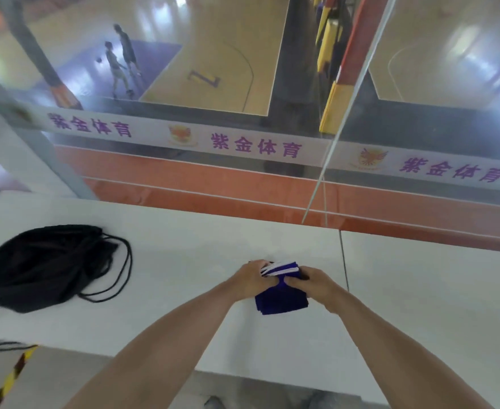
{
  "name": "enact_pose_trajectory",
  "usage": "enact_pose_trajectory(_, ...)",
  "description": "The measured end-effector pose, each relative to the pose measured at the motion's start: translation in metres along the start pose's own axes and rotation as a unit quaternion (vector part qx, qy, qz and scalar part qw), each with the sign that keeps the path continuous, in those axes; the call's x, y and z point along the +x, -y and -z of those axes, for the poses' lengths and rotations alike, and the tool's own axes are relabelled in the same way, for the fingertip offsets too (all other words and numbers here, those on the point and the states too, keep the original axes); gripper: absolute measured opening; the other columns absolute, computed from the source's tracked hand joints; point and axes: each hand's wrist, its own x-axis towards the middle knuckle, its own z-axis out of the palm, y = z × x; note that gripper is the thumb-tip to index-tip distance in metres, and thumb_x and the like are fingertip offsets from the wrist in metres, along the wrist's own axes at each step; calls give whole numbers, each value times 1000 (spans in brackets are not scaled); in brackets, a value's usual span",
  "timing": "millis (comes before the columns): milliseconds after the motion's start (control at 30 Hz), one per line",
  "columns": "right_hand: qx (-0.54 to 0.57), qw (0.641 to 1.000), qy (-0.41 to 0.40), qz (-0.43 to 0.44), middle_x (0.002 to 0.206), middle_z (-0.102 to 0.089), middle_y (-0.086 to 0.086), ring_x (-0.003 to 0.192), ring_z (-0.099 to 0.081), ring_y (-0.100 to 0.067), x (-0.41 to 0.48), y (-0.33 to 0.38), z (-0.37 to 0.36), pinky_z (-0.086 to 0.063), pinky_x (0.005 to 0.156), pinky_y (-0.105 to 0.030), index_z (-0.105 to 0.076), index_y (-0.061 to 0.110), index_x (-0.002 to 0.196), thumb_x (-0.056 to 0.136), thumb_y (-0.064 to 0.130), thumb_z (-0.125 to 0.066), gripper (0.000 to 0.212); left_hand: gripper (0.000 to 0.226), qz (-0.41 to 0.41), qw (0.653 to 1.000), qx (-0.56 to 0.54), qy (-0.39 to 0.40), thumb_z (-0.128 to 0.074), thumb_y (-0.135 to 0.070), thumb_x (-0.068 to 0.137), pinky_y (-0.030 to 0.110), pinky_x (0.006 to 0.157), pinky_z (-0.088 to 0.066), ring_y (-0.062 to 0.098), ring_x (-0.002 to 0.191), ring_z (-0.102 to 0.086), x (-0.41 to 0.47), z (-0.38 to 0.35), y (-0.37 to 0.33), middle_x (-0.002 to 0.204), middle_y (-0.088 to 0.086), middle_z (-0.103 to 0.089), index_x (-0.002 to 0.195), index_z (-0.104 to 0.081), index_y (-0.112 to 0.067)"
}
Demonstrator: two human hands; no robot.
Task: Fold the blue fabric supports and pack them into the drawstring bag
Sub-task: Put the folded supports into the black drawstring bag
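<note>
Now both hands, left hand (250,278) and right hand (313,283), clamped on folded blue supports (281,301).

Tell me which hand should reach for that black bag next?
Probably the left hand: the black drawstring bag lies on its side of the white ledge, while both hands grip the folded blue fabric supports.

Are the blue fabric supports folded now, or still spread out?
Folded. The blue fabric supports form a compact stack on the white ledge, held by the left hand and right hand.

white ledge (183,237) – glass pane (242,84) beyond, purple-lettered banner (254,146) – two players (121,60) on court below
</note>
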Motion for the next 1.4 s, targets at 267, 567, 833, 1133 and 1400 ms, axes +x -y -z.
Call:
enact_pose_trajectory(267, -64, 998, 15, -3, 98, -75, 1, 88, -71, -17, 40, 87, -127, -62, 75, -34, -68, 22, 99, 89, 32, -71, 15, 21, 54, 994, 18, -95, -62, -35, 87, 33, 72, -54, 13, 80, -62, -80, 113, 76, 95, -3, -67, 103, -59, -22)
enact_pose_trajectory(567, 59, 992, 107, 14, 108, -75, -10, 97, -73, -27, 104, 167, -267, -61, 84, -48, -67, 11, 113, 92, 19, -71, 23, 45, 252, 908, -159, -294, -50, -47, 98, 35, 87, -51, 20, 100, -59, -158, 183, 167, 126, 5, -62, 132, -46, -17)
enact_pose_trajectory(833, 2, 988, 151, 29, 106, -74, -8, 95, -72, -23, 130, 227, -398, -63, 78, -42, -67, 17, 104, 94, 13, -68, 11, 33, 271, 887, -250, -280, -52, -44, 95, 33, 72, -53, 21, 91, -69, -219, 272, 277, 106, 5, -72, 111, -64, -18)
enact_pose_trajectory(1133, -11, 999, 25, -22, 113, -69, -13, 101, -68, -31, 171, 260, -498, -60, 84, -49, -61, 11, 117, 95, 7, -63, 22, 17, 224, 954, 3, -197, -48, -23, 95, 27, 74, -42, 14, 84, -52, -272, 368, 404, 90, -8, -55, 91, -64, -21)
enact_pose_trajectory(1400, -37, 997, -50, -34, 114, -66, -15, 100, -67, -33, 221, 290, -536, -59, 87, -54, -57, 11, 115, 93, 10, -63, 22, 37, 160, 945, 189, -214, -44, -35, 99, 36, 104, -40, 22, 124, -48, -255, 398, 452, 132, -4, -55, 132, -57, -22)
